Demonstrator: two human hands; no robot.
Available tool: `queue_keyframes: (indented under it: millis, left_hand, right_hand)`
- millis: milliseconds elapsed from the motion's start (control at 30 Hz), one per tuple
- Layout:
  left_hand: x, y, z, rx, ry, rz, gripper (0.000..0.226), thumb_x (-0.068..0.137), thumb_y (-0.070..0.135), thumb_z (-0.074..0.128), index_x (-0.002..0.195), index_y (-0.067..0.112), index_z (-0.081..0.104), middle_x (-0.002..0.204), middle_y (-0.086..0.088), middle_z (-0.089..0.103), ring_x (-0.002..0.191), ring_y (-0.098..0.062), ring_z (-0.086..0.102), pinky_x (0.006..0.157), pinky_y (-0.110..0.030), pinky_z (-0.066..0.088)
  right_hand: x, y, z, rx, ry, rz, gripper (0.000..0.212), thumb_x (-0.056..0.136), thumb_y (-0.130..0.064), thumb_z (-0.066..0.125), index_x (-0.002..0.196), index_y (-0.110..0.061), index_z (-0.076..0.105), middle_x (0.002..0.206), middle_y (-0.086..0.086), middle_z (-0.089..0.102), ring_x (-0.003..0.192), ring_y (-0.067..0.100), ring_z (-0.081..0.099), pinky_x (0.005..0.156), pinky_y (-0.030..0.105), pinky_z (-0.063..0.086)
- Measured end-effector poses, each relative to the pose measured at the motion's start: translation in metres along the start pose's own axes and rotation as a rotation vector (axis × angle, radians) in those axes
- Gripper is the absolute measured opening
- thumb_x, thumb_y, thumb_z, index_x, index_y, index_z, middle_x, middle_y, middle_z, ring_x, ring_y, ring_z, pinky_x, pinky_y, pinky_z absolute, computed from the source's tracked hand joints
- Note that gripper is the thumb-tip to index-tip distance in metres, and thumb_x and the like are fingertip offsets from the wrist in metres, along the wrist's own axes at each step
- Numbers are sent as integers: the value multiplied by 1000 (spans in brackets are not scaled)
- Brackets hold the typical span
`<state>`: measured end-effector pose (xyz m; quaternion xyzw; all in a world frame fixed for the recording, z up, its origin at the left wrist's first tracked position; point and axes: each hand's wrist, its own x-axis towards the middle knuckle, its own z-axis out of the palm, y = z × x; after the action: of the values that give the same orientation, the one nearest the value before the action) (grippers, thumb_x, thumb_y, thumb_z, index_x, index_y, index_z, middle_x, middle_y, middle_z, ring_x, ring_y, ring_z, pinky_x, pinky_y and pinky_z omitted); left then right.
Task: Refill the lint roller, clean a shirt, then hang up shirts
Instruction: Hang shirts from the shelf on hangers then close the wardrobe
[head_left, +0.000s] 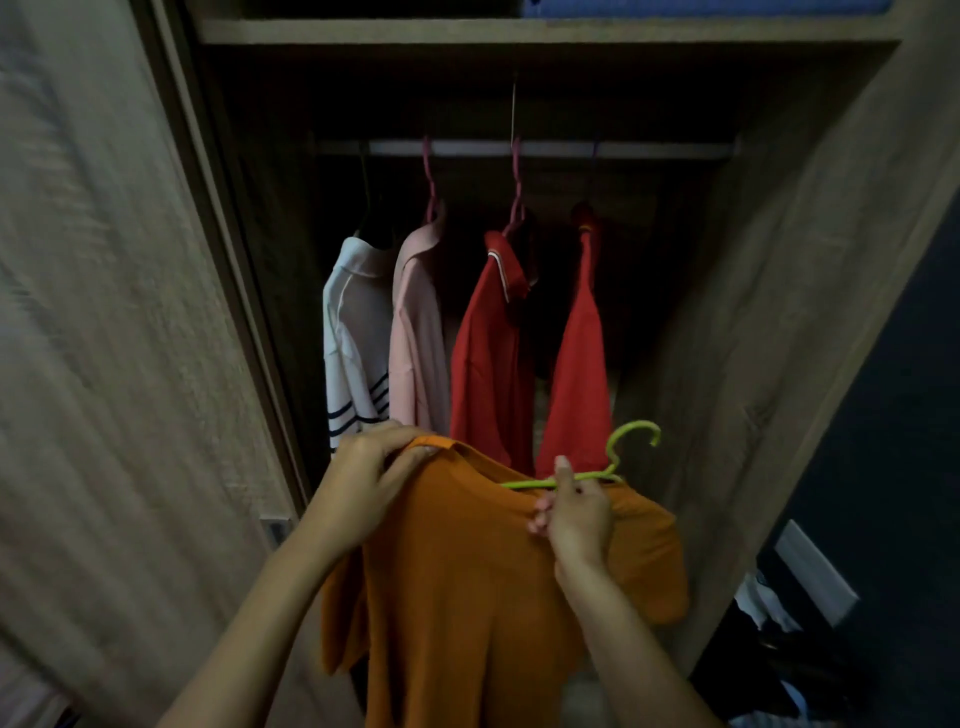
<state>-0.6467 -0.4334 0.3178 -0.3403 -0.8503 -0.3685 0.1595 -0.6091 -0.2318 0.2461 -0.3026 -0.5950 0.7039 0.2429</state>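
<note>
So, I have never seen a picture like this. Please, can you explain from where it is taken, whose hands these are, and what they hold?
The camera sits on a person's head and looks forward and down, so the hands are that person's own. The left hand grips the shoulder of an orange shirt. The right hand holds a green hanger at its neck. In front is an open wardrobe where four shirts hang from a rail: white striped, pink, and two red.
</note>
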Motion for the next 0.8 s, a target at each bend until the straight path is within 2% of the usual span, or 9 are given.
queue_keyframes:
  millis: [67,133,200,300,433,533,600,733,800]
  left_hand:
    - [4,5,9,47,-26,28,22,95,32,51,101,28,71,91,10,66,87,-1,59,78,-9,40]
    - [7,7,18,131,-78,36,33,92,45,45,104,29,71,92,8,67,86,-5,60,78,-18,46]
    - [5,10,26,201,-110,18,44,89,56,34,106,35,69,92,9,67,86,-7,61,75,-29,51]
    - [1,14,33,315,-121,16,52,86,61,27,99,35,69,85,7,64,86,-14,60,70,-36,51]
    - [-2,10,30,300,-152,28,56,83,70,29,87,30,68,79,7,59,79,-10,56,68,-33,50]
    - [-2,2,34,281,-240,68,58,78,74,32,79,26,65,73,11,52,72,-6,53,63,-29,46]
    - [-4,3,46,309,-202,99,56,78,70,35,72,22,62,70,10,49,71,-11,54,60,-27,40]
    - [-6,18,74,293,-165,123,52,81,59,33,82,19,66,78,1,59,81,-21,57,68,-32,43]
    - [-2,23,74,297,-182,129,54,81,65,34,89,23,68,81,3,62,81,-17,57,70,-32,45]
  right_hand:
    - [-15,-3,5,-116,-113,-76,39,96,-36,53,82,0,60,50,3,58,31,11,46,38,26,41]
    - [-27,-13,9,-113,-218,-102,36,96,-34,55,83,-1,62,48,2,60,32,12,45,38,27,40]
    - [-30,-25,12,-90,-276,-95,34,97,-31,54,83,-2,62,47,2,61,31,11,44,37,25,40]
    - [-28,-36,7,-71,-316,-43,30,99,-29,51,84,-4,60,48,1,62,31,9,44,35,22,40]
    - [-16,-49,-16,-8,-183,-25,30,100,-29,47,89,-6,61,53,3,57,33,7,46,34,20,41]
    - [-17,-49,-24,-62,-206,-31,31,100,-30,47,93,-3,61,54,4,56,36,9,50,37,21,44]
    - [-23,-41,-21,-92,-223,-44,32,100,-31,47,92,-3,60,51,2,56,37,10,50,39,23,46]
    - [-30,-31,-16,-163,-312,-37,32,99,-30,48,86,-3,59,44,-1,56,32,10,49,36,21,44]
    - [-21,-41,-24,-168,-301,-9,32,100,-29,48,82,-5,59,44,0,57,31,9,48,35,20,44]
